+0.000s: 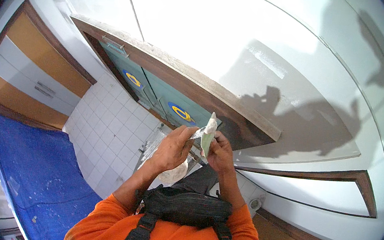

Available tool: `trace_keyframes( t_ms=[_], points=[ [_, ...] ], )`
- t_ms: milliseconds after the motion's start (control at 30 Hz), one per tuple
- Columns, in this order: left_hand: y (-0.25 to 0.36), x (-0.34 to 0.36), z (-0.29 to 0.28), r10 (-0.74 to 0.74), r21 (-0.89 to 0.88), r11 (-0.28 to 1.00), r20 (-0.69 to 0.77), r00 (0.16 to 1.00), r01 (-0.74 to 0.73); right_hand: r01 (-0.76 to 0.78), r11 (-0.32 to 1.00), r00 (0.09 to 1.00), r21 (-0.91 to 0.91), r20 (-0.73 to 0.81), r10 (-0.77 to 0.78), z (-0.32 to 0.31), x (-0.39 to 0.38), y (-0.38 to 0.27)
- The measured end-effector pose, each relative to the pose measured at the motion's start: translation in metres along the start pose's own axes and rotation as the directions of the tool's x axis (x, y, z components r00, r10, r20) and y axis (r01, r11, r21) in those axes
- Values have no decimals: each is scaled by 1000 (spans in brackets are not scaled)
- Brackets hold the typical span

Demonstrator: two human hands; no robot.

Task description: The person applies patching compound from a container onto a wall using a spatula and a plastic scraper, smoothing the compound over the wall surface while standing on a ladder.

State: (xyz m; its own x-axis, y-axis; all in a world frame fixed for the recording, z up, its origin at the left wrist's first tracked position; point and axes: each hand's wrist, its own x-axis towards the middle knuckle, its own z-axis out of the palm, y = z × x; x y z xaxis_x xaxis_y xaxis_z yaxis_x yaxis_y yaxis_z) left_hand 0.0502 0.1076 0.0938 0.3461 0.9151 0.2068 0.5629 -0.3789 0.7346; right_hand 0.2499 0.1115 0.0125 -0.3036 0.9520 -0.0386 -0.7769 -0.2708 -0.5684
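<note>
Both my hands are raised in front of my chest, close together below the wall. The fingers of my left hand (174,148) are closed on a putty knife, its narrow metallic blade (198,133) pointing right. My right hand (220,154) grips a pale green flat putty spreader (206,142) held on edge. A lump of whitish putty (211,125) clings to the spreader's upper end, and the knife blade touches it or lies right against it. Its handle is mostly hidden in my left fist.
A brown wooden door frame (168,77) with greenish door panels (153,87) stands ahead. Above it, the white wall has a grey patch (298,103) under my shadow. Far below are white floor tiles (106,124) and a pale round object (174,172). Blue cloth (39,169) covers something at left.
</note>
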Motion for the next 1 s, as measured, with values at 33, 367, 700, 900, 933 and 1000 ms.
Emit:
trace_keyframes(
  t_ms=[33,367,700,900,933,1000],
  points=[
    [-4,-1,2,-15,-50,999,-32,999,14,24,999,1000,-24,1,-24,-2,2,0],
    [-22,-1,-6,-325,-670,695,30,945,261,155,979,983,-133,-80,-166,8,-4,-33],
    [-49,-20,-9,-513,-806,502,14,858,313,313,950,950,-11,-16,-313,59,6,-109],
    [-56,-26,-17,-517,-859,463,-62,854,219,455,889,836,43,322,-443,136,8,-156],
    [-57,-27,-19,-518,-856,467,-65,853,219,475,876,791,79,399,-465,136,13,-162],
    [-59,-26,-20,-519,-867,455,-72,852,204,514,853,753,96,425,-502,141,17,-177]
  ],
)
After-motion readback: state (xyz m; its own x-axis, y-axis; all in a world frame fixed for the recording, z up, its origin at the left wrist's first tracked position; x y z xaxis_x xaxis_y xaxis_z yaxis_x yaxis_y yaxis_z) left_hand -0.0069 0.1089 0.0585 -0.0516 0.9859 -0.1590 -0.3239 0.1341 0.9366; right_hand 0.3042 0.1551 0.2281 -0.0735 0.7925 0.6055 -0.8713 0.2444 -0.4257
